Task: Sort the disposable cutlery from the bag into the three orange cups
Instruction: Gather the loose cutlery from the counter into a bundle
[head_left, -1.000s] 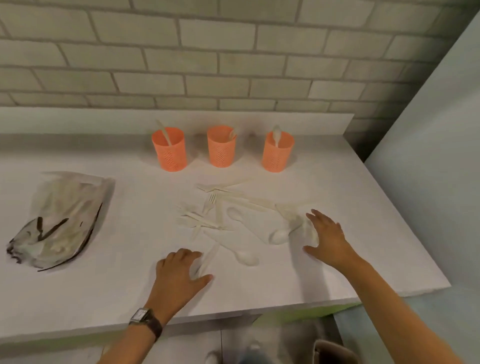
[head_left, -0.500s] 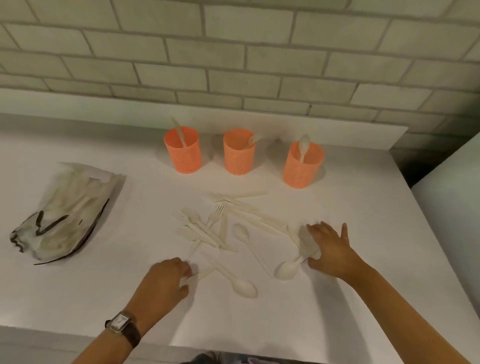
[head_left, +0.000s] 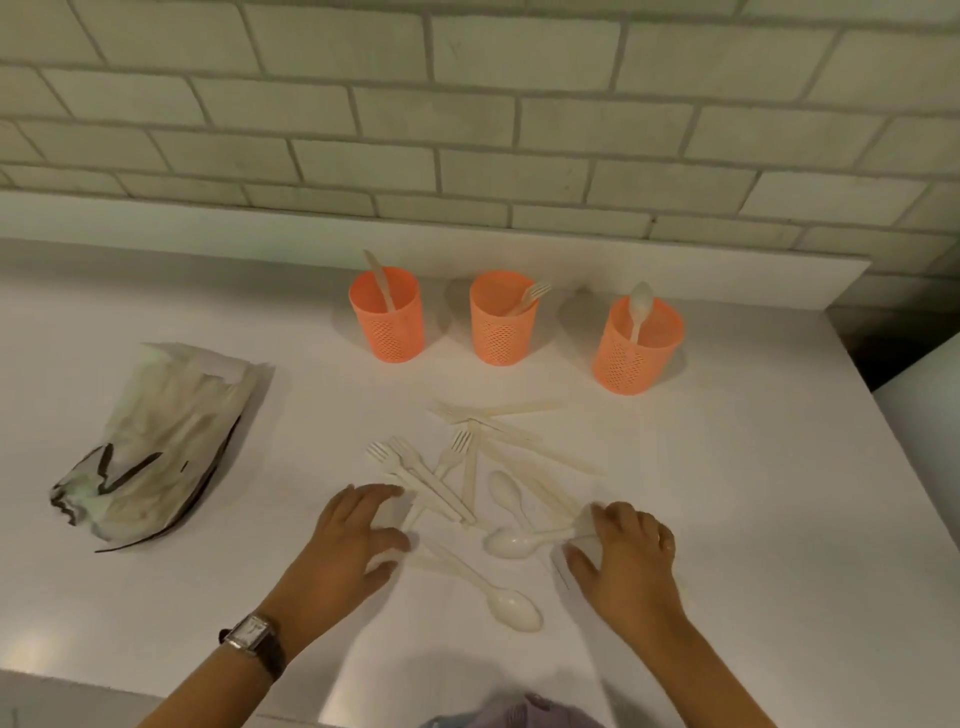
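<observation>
- The right hand (head_left: 628, 561) curls its fingers over the handle end of a spoon (head_left: 514, 543), apparently pinching it to lift.
- The left hand (head_left: 348, 545) rests bent-fingered at the edge of the cutlery pile (head_left: 457, 467); I cannot tell whether it grips anything.
- The pile lies crisscrossed on the tabletop (head_left: 727, 493), so lifting one piece may drag its neighbours.
- Beyond, the left cup (head_left: 387, 332) holds a knife, the middle cup (head_left: 503, 332) a fork and the right cup (head_left: 636, 358) a spoon, probably one kind each.
- The bag (head_left: 156, 447) lies flat, well to the left.

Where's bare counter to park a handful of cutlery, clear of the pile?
Bare: between the bag and the left cup; right of the right cup and the pile, to the counter edge. Crowded: the centre, from the middle cup down to the left hand and the right hand.
</observation>
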